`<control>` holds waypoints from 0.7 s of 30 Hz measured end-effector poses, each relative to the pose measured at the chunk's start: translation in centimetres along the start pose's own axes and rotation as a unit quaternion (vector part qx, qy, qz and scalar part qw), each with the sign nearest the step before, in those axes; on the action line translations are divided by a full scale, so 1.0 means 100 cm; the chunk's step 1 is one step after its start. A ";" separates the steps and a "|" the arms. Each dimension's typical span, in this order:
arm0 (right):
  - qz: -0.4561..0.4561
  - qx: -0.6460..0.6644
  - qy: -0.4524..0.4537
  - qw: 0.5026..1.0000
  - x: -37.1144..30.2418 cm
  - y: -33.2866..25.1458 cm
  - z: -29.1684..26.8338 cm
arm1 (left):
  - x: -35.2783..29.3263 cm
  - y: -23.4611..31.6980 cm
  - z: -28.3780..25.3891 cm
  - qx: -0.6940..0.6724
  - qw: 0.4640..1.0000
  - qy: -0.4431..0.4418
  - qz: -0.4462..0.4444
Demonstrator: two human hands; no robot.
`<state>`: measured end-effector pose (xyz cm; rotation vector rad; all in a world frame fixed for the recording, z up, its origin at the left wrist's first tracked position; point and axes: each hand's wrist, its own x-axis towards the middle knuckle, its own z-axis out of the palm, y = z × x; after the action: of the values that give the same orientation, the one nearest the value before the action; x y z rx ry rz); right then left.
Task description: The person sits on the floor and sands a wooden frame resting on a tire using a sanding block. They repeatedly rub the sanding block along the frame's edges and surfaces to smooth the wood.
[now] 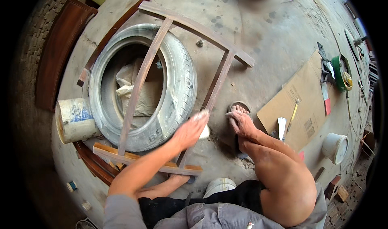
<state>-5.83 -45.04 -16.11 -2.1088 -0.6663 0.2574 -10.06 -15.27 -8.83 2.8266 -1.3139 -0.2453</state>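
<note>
A brown wooden frame [138,81] of two long rails joined by crosspieces leans over a dusty grey tyre [184,73]. My left hand [190,130] reaches across to the frame's right rail, its fingers stretched along the wood and smeared by motion at the tips; nothing shows in it. Over by my sandalled right foot [241,105], my right hand [243,124] is closed with bent fingers. Something small and greyish shows at its fingertips, too unclear to name. The frame's near crosspiece [141,158] lies beneath my left forearm.
A paint-stained white bucket [76,120] lies against the tyre's left side. Right of me are flattened cardboard [297,103] with a yellow-handled tool [293,113], a green round container [341,73] and a white bucket [335,148]. A curved brown wooden panel [60,53] stands far left.
</note>
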 end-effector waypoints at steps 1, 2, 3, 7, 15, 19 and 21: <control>0.002 -0.001 0.005 1.000 0.002 0.001 0.000 | -0.020 0.014 -0.003 -0.002 0.999 -0.032 0.007; 0.003 -0.004 0.005 1.000 0.001 -0.001 0.000 | -0.020 0.018 -0.006 -0.019 0.999 -0.033 0.001; 0.003 -0.008 0.005 1.000 0.000 -0.002 0.000 | -0.018 0.021 -0.008 -0.037 0.999 -0.033 -0.005; -0.002 0.013 0.002 1.000 0.002 -0.007 -0.001 | 0.046 -0.010 -0.011 0.013 0.998 0.007 -0.061; 0.001 0.010 0.002 1.000 0.001 -0.002 0.000 | 0.027 0.007 -0.010 -0.039 0.997 -0.007 -0.066; -0.003 0.015 0.003 1.000 0.000 -0.001 0.001 | 0.047 0.003 -0.001 -0.015 0.994 0.020 -0.104; 0.001 0.004 0.011 1.000 -0.002 0.002 0.003 | 0.000 0.023 0.005 -0.030 0.996 -0.013 -0.084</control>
<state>-6.03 -45.02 -16.45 -2.1020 -0.6488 0.2364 -11.85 -16.73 -9.16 2.8940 -1.0554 -0.3200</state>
